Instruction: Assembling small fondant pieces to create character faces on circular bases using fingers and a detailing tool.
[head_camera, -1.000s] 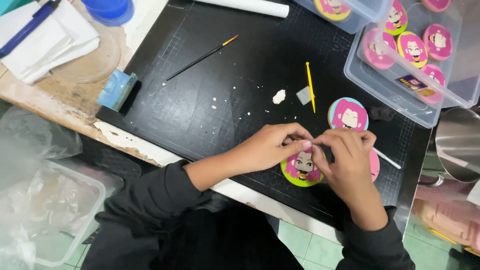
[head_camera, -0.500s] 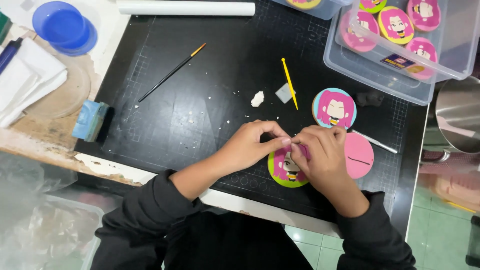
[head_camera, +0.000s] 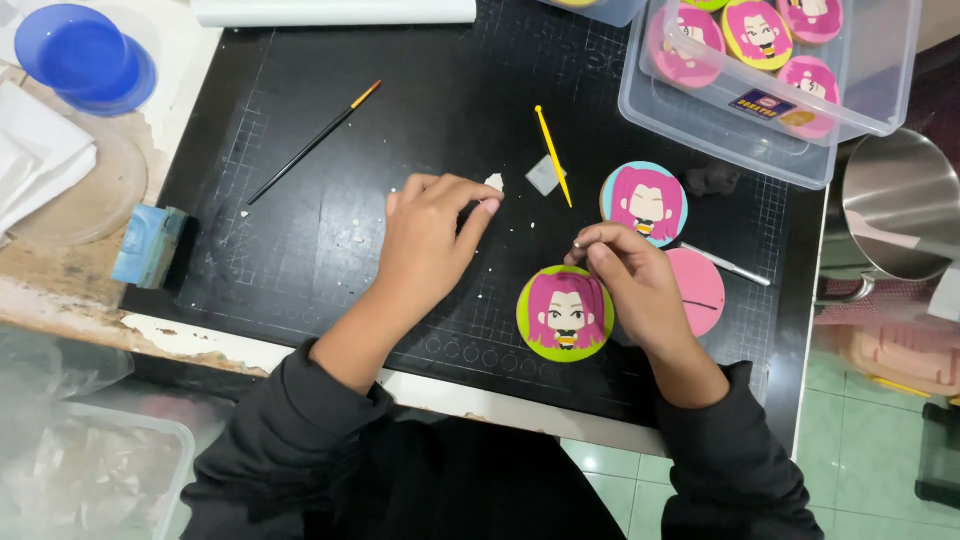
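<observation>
Black cutting mat | left hand reaches white clay bit, fingers loosely spread | right hand pinches something tiny above green disc, placing detail.

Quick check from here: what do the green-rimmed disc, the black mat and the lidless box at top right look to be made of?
Green-rimmed disc: probably modelled clay or fondant, matte, with a raised pink-haired figure; which one is unclear. Black mat: likely a rubbery cutting mat, dull, with a printed pale grid. Lidless box: clear plastic, glossy, as the discs inside show through its walls. The left hand reaches toward a small white lump, seemingly soft paste.
</observation>
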